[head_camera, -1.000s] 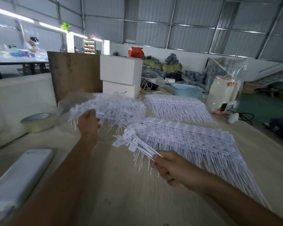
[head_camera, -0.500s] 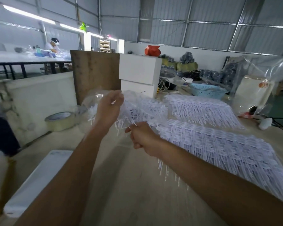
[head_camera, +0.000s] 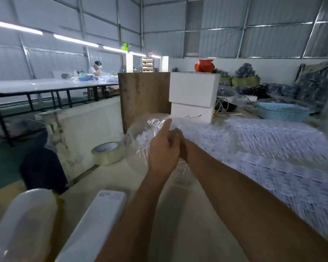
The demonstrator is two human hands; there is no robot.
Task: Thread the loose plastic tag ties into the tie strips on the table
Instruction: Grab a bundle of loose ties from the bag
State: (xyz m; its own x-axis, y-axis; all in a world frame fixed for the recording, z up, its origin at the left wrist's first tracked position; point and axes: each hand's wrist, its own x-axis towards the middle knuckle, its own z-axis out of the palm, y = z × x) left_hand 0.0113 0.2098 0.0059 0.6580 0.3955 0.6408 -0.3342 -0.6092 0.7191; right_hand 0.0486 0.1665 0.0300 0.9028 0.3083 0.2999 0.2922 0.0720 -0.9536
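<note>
Both hands meet over the table (head_camera: 178, 214) near its left edge. My left hand (head_camera: 164, 154) has its fingers curled on the clear plastic bag (head_camera: 140, 129) of loose tag ties (head_camera: 143, 138). My right hand (head_camera: 180, 146) sits just behind it, mostly hidden; I cannot tell its grip. Tie strips (head_camera: 284, 167) cover the right side of the table. A tape roll (head_camera: 106, 153) stands at the left edge, with bare tabletop toward the near edge.

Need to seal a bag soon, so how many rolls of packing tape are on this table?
1. The packing tape roll lies flat near the table's left edge, left of both hands and beside the clear plastic bag. Others could be hidden behind the white foam boxes.
</note>
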